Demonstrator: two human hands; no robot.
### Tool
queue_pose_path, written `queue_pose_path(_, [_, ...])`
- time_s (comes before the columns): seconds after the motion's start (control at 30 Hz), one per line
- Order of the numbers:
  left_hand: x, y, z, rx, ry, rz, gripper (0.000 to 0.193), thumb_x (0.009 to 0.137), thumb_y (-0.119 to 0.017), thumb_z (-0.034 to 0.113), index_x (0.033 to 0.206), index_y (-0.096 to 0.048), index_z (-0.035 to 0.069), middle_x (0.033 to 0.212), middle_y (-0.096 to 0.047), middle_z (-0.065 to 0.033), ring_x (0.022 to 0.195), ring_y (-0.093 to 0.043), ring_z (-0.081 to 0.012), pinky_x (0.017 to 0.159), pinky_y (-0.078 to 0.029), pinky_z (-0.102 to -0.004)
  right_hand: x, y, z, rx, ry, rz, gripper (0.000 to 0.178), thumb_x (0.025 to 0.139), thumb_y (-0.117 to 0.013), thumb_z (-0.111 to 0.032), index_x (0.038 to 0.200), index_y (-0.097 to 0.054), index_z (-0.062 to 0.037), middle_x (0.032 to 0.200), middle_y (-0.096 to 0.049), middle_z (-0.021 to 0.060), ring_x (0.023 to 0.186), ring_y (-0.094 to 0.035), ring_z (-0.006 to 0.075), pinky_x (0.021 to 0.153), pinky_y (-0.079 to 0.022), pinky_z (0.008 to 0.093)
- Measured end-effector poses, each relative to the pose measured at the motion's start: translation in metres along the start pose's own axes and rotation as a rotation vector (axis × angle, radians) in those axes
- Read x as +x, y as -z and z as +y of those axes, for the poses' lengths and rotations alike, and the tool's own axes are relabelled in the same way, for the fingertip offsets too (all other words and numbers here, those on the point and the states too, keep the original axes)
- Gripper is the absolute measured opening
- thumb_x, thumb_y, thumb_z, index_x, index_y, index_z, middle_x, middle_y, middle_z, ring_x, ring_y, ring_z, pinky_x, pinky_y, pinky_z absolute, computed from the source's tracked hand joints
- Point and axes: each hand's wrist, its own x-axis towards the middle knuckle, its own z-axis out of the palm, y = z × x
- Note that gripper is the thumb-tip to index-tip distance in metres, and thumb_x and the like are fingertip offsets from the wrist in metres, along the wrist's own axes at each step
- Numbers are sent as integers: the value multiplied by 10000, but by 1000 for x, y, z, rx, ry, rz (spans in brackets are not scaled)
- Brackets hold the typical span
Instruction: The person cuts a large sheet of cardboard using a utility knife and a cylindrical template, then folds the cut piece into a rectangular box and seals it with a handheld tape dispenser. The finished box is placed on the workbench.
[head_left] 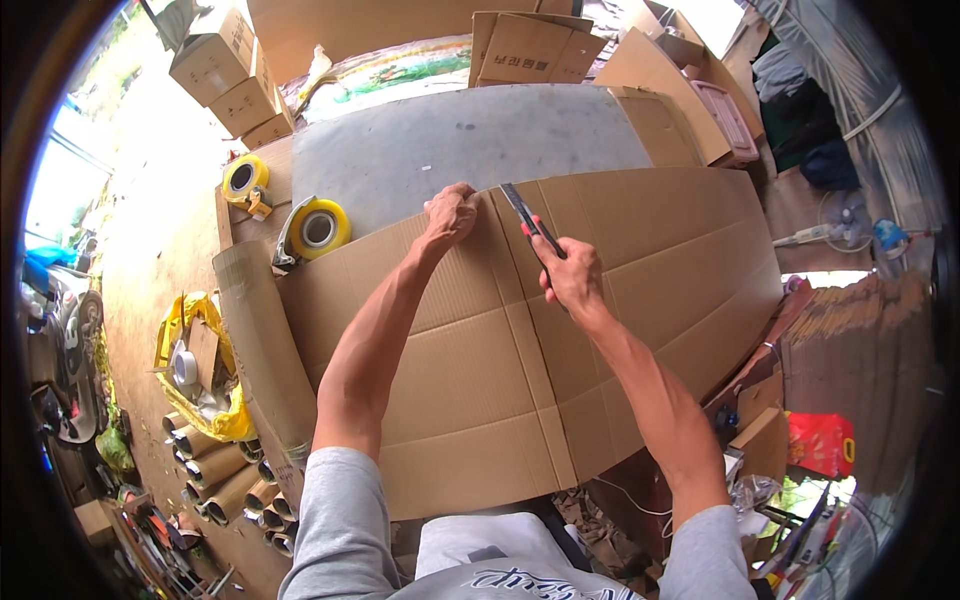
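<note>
A large brown cardboard sheet (640, 270), creased and ribbed, lies spread across the work table in front of me. My left hand (455, 213) is closed at its far edge, fingers curled over the rim near a crease. In my right hand (572, 272) is a utility knife (520, 208) with a red and black handle. Its dark blade points away from me, and the tip is by the far edge of the sheet, just right of my left hand. Whether the blade touches the cardboard I cannot tell.
Two yellow tape rolls, one a dispenser (318, 228), sit at the table's left. A long cardboard tube (262, 350) runs along the left side. Below stand a yellow bag (232, 418) and several tubes (215, 465). Boxes (530, 50) line the back; stacked cardboard (850, 370) is right.
</note>
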Motion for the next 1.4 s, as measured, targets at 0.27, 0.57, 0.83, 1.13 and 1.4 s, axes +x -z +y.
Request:
queue_pose_path(0.27, [-7, 5, 6, -121, -1, 55, 284, 949, -637, 318, 1068, -767, 96, 990, -762, -171, 995, -714, -355, 966, -484, -453, 43, -34, -3, -415, 124, 99, 339, 976, -562, -306, 961, -631, 25, 954, -703, 297, 942, -664, 520, 825, -520, 571])
queue_pose_path(0.57, [-8, 6, 10, -98, -19, 76, 280, 953, -653, 302, 1084, -756, 77, 976, -760, -164, 933, -728, -317, 888, -534, -408, 23, -47, -19, -761, 286, 185, 262, 987, -584, -276, 975, -623, -17, 895, -712, 276, 905, -701, 468, 783, -555, 555])
queue_pose_path(0.83, [-11, 5, 11, -132, -42, 93, 269, 944, -676, 299, 1067, -764, 75, 973, -769, -147, 931, -734, -309, 889, -535, -409, 16, -60, -39, -1164, 403, 198, 198, 995, -569, -214, 982, -664, -40, 892, -749, 182, 878, -757, 334, 738, -602, 462])
queue_pose_path(1.13, [-11, 10, 12, -167, -2, 76, 285, 909, -715, 330, 1057, -777, 94, 1001, -781, -112, 950, -734, -284, 908, -527, -396, 30, -64, -88, -1203, 305, 44, 231, 947, -575, -159, 969, -789, -73, 999, -775, 162, 959, -762, 318, 761, -615, 422])
queue_pose_path(1.4, [-9, 29, 38, -99, 135, -73, 363, 829, -737, 452, 1051, -802, 172, 1008, -785, -62, 1009, -710, -249, 1013, -402, -434, 37, -55, -83, -1213, 298, 47, 305, 1004, -529, -221, 989, -781, -50, 1007, -771, 172, 987, -750, 355, 831, -602, 453])
